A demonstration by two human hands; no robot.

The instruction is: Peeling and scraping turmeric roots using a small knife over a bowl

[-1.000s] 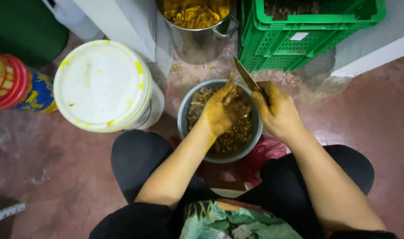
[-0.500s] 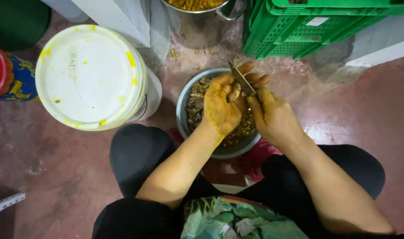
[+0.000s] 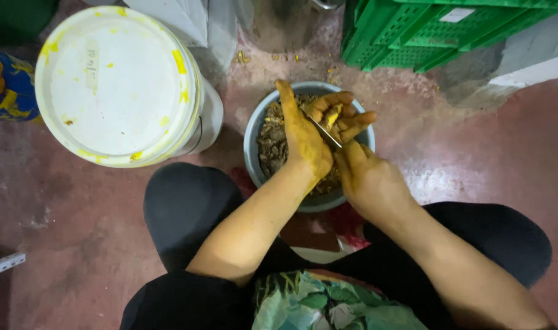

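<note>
My left hand, stained yellow, holds a small yellow root piece in its fingertips above a grey-blue bowl. The bowl sits on the floor between my knees and is full of brown peelings. My right hand, just right of the left one, grips a thin knife. Its blade lies slantwise against the root piece. Both hands touch each other over the bowl.
A big white lidded bucket with yellow smears stands to the left of the bowl. A metal pot and a green plastic crate stand behind it. A colourful tin is at the far left, on the reddish floor.
The knife blade, first pointing up and away, has come down against the root piece in my left fingers. Both hands have stayed over the bowl, and the view has dipped lower.
</note>
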